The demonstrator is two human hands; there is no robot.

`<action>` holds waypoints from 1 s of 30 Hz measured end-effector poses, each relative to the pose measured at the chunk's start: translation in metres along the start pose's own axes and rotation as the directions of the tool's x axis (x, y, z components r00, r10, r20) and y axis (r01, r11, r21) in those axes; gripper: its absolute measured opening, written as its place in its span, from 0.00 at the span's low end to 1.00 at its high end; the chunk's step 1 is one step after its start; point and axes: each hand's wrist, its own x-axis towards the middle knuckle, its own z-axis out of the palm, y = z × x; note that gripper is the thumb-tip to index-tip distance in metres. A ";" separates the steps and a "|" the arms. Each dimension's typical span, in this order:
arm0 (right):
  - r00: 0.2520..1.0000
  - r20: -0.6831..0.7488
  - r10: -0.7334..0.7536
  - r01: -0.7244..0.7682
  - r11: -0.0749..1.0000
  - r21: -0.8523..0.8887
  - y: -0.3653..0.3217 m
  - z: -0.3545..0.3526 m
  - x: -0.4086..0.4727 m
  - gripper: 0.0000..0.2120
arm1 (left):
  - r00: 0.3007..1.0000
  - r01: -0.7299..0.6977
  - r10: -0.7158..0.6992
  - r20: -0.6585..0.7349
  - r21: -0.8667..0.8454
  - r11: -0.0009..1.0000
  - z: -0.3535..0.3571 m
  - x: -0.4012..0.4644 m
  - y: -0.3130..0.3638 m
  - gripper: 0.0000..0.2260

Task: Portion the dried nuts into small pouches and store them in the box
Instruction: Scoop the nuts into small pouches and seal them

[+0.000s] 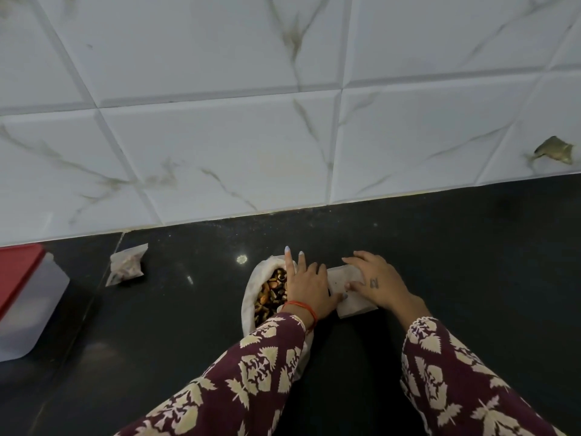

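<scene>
Head view: on a dark counter [440,247] below a tiled wall [220,121], the left hand [309,286] lies flat, fingers spread, over a bag of nuts [270,292]. Beside it, the right hand [375,283] presses an empty pouch [344,276], fingers loosely bent. A filled pouch [125,267] lies left; the box [28,297] meets the frame's left edge. Bare counter stretches right.
</scene>
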 end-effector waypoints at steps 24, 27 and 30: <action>0.901 -0.434 0.013 0.155 0.924 0.350 -0.027 -0.033 -0.048 0.02 | 0.893 -0.127 -0.138 -0.429 -0.533 0.837 -0.037 -0.025 -0.003 0.05; 0.886 -0.463 0.034 0.187 0.887 0.421 -0.046 -0.045 -0.060 0.02 | 0.884 -0.178 -0.182 -0.430 -0.670 0.721 -0.057 -0.046 -0.011 0.10; 0.887 -0.458 0.056 0.216 0.827 0.519 -0.073 -0.042 -0.069 0.03 | 0.873 -0.181 -0.203 -0.444 -0.681 0.710 -0.068 -0.074 -0.024 0.18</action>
